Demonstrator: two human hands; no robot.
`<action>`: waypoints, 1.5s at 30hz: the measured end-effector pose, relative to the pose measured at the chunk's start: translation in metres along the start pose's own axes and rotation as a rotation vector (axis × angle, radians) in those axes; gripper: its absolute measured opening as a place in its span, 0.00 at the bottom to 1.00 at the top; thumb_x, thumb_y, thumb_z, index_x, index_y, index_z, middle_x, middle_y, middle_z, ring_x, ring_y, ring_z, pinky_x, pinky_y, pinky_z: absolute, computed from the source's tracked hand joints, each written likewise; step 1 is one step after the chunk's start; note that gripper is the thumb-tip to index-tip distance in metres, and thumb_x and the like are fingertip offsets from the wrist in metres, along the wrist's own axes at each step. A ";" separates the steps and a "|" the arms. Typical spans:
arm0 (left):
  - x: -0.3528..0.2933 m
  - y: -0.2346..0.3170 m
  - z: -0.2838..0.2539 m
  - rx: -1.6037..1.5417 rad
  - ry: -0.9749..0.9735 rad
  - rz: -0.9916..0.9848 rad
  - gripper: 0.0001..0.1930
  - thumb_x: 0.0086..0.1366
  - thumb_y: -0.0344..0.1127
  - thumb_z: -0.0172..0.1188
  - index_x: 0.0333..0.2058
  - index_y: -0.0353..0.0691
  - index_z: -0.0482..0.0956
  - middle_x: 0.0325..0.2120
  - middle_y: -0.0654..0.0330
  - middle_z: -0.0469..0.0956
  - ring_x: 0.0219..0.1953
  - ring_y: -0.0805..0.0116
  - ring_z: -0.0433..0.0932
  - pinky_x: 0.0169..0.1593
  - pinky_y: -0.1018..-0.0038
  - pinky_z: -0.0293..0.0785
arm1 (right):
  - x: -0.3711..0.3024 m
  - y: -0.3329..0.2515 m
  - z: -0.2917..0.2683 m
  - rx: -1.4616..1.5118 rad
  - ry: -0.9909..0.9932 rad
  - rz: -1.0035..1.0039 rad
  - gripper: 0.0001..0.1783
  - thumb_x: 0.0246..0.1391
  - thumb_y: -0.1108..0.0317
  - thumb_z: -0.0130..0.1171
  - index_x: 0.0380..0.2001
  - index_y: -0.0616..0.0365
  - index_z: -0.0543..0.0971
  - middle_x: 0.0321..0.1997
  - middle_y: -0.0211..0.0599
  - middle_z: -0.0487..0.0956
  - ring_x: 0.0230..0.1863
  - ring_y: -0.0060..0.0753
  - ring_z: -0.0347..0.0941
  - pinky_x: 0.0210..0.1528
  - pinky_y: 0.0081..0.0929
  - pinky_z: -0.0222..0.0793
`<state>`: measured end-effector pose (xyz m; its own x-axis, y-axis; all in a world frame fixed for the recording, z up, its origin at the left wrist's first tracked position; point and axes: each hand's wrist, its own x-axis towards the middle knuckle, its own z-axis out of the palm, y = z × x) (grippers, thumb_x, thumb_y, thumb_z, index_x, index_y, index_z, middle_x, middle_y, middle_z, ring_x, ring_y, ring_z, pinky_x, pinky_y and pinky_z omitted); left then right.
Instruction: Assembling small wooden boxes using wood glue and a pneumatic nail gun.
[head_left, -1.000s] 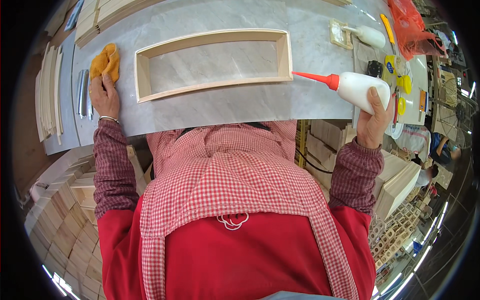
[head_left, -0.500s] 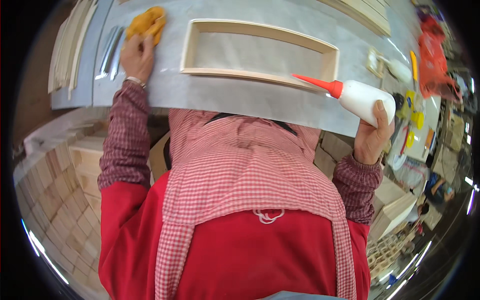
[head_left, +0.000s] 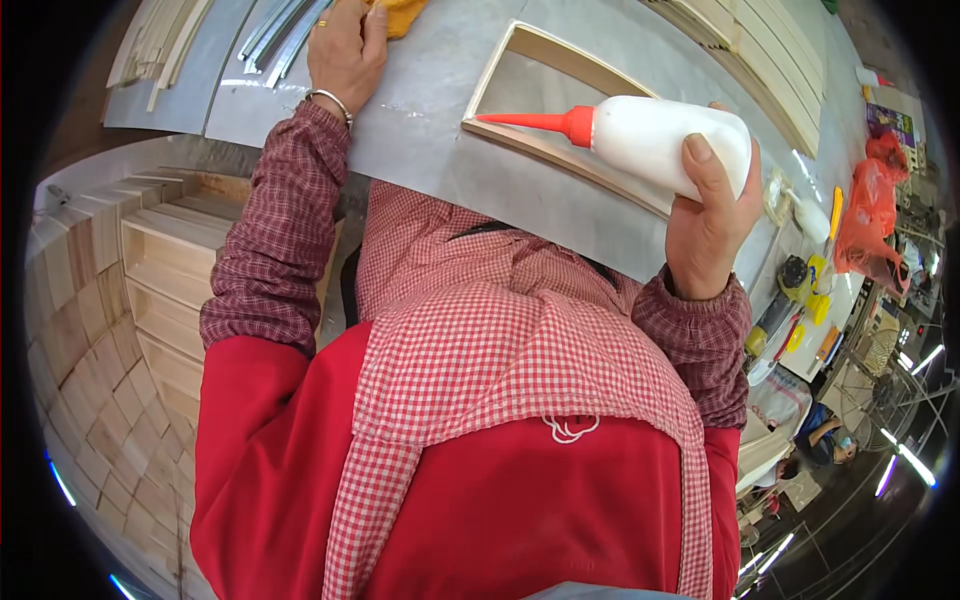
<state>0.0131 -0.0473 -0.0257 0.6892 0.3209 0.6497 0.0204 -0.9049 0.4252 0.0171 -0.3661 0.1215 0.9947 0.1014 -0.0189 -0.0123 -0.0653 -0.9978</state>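
My right hand [head_left: 715, 205] is wrapped around a white squeeze bottle [head_left: 650, 140] with a long red nozzle. The bottle lies nearly level, and its tip points left at the near left corner of a shallow rectangular wooden frame [head_left: 490, 75]. Part of the frame is hidden behind the bottle. At the top edge, my left hand [head_left: 345, 50] has its fingers closed at a yellow-orange cloth [head_left: 402, 15], which is partly out of view. Thin metal strips [head_left: 275, 45] lie just left of that hand on the grey tabletop [head_left: 420, 130].
Wooden strips lie stacked at the far left [head_left: 160, 45], with longer boards [head_left: 750, 50] at the far right. Beyond the right hand are a second white bottle [head_left: 812, 220], yellow tools and a red plastic bag [head_left: 868, 225]. Wooden boxes [head_left: 170, 260] are stacked below the table's left side.
The bottle's tip has moved left along the frame's near rail to its left corner. The view has shifted, and my left hand and the cloth now sit closer to the top edge.
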 end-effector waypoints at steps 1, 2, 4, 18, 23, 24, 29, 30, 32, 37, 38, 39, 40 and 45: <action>0.001 0.002 -0.001 -0.008 -0.007 0.004 0.12 0.65 0.42 0.54 0.27 0.40 0.72 0.19 0.62 0.69 0.20 0.66 0.66 0.25 0.71 0.64 | 0.000 0.000 0.001 -0.008 -0.004 -0.001 0.28 0.49 0.65 0.58 0.53 0.65 0.67 0.46 0.47 0.71 0.44 0.39 0.70 0.47 0.27 0.69; 0.002 0.003 -0.002 -0.016 -0.015 0.009 0.12 0.65 0.42 0.53 0.28 0.40 0.72 0.19 0.62 0.69 0.20 0.65 0.66 0.26 0.70 0.64 | -0.001 -0.001 0.001 -0.015 -0.007 -0.002 0.28 0.49 0.65 0.59 0.53 0.65 0.67 0.46 0.47 0.71 0.43 0.39 0.70 0.47 0.27 0.69; 0.002 0.005 -0.003 -0.033 -0.032 0.022 0.11 0.65 0.41 0.53 0.30 0.40 0.72 0.20 0.61 0.70 0.20 0.65 0.67 0.26 0.70 0.65 | -0.002 -0.002 0.000 -0.028 -0.011 -0.004 0.28 0.49 0.66 0.59 0.53 0.64 0.67 0.46 0.47 0.71 0.43 0.39 0.70 0.47 0.27 0.69; 0.001 -0.001 0.000 -0.013 -0.013 0.070 0.10 0.65 0.40 0.53 0.32 0.40 0.73 0.22 0.62 0.71 0.22 0.67 0.69 0.28 0.73 0.66 | -0.019 0.000 -0.056 -0.087 0.083 -0.047 0.28 0.49 0.67 0.61 0.53 0.64 0.67 0.47 0.45 0.71 0.44 0.36 0.69 0.49 0.26 0.66; 0.000 -0.003 -0.002 -0.015 -0.014 0.063 0.10 0.63 0.40 0.55 0.27 0.41 0.73 0.19 0.63 0.70 0.20 0.65 0.67 0.27 0.71 0.65 | -0.031 0.001 -0.085 -0.095 0.154 -0.048 0.28 0.50 0.68 0.60 0.53 0.64 0.67 0.47 0.45 0.71 0.45 0.35 0.69 0.49 0.26 0.66; -0.001 -0.003 -0.002 -0.013 -0.013 0.056 0.10 0.62 0.40 0.56 0.26 0.41 0.73 0.18 0.63 0.70 0.20 0.65 0.67 0.26 0.70 0.65 | -0.033 0.001 -0.091 -0.100 0.170 -0.049 0.28 0.50 0.68 0.60 0.53 0.64 0.67 0.48 0.45 0.71 0.45 0.35 0.69 0.49 0.26 0.66; 0.001 0.001 -0.004 0.038 -0.098 0.042 0.09 0.63 0.39 0.55 0.28 0.40 0.72 0.21 0.61 0.71 0.22 0.64 0.69 0.28 0.70 0.66 | -0.046 0.002 -0.117 -0.106 0.289 -0.053 0.27 0.50 0.68 0.60 0.53 0.64 0.67 0.48 0.45 0.71 0.45 0.35 0.69 0.50 0.26 0.66; 0.001 0.002 -0.005 0.052 -0.093 0.052 0.08 0.63 0.38 0.55 0.28 0.40 0.73 0.21 0.61 0.71 0.22 0.64 0.69 0.28 0.70 0.66 | -0.048 0.002 -0.123 -0.102 0.300 -0.056 0.27 0.50 0.68 0.60 0.53 0.64 0.67 0.48 0.45 0.71 0.45 0.35 0.69 0.50 0.26 0.66; 0.002 0.003 -0.006 0.053 -0.096 0.071 0.08 0.63 0.38 0.55 0.28 0.40 0.73 0.21 0.61 0.72 0.22 0.64 0.69 0.28 0.71 0.67 | -0.053 0.003 -0.134 -0.095 0.334 -0.065 0.27 0.50 0.68 0.60 0.53 0.64 0.67 0.48 0.45 0.71 0.46 0.36 0.69 0.50 0.27 0.67; -0.002 -0.002 -0.012 0.021 -0.167 0.015 0.09 0.63 0.38 0.56 0.33 0.39 0.76 0.24 0.60 0.73 0.26 0.64 0.72 0.33 0.71 0.69 | -0.062 0.003 -0.157 -0.071 0.422 -0.072 0.26 0.49 0.70 0.62 0.52 0.63 0.68 0.47 0.43 0.71 0.44 0.34 0.69 0.49 0.26 0.67; -0.005 0.000 -0.014 0.009 -0.199 -0.043 0.10 0.64 0.40 0.55 0.35 0.38 0.76 0.28 0.58 0.73 0.29 0.64 0.72 0.35 0.71 0.69 | -0.063 0.003 -0.160 -0.060 0.439 -0.074 0.26 0.49 0.71 0.63 0.51 0.62 0.69 0.47 0.42 0.71 0.44 0.34 0.69 0.49 0.25 0.67; -0.007 0.002 -0.016 -0.002 -0.232 -0.100 0.12 0.64 0.41 0.55 0.38 0.37 0.76 0.31 0.57 0.74 0.32 0.64 0.73 0.38 0.71 0.69 | -0.065 0.003 -0.164 -0.048 0.454 -0.076 0.25 0.48 0.72 0.64 0.51 0.61 0.69 0.46 0.41 0.71 0.43 0.33 0.69 0.49 0.24 0.67; -0.009 0.005 -0.020 -0.018 -0.264 -0.122 0.13 0.65 0.41 0.55 0.41 0.36 0.75 0.35 0.56 0.73 0.34 0.64 0.73 0.40 0.71 0.70 | -0.067 0.003 -0.168 -0.048 0.469 -0.075 0.25 0.48 0.72 0.64 0.51 0.61 0.69 0.46 0.41 0.71 0.43 0.33 0.69 0.49 0.24 0.67; -0.025 0.028 -0.039 -0.190 -0.290 -0.161 0.16 0.66 0.37 0.54 0.49 0.35 0.70 0.43 0.54 0.71 0.43 0.63 0.72 0.49 0.72 0.69 | -0.074 0.005 -0.186 -0.034 0.527 -0.084 0.25 0.49 0.72 0.63 0.50 0.61 0.70 0.45 0.41 0.72 0.43 0.33 0.70 0.48 0.24 0.67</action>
<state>-0.0323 -0.0698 -0.0052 0.8650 0.3376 0.3713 0.0292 -0.7725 0.6344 -0.0378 -0.5583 0.1299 0.9087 -0.4044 0.1040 0.0639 -0.1114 -0.9917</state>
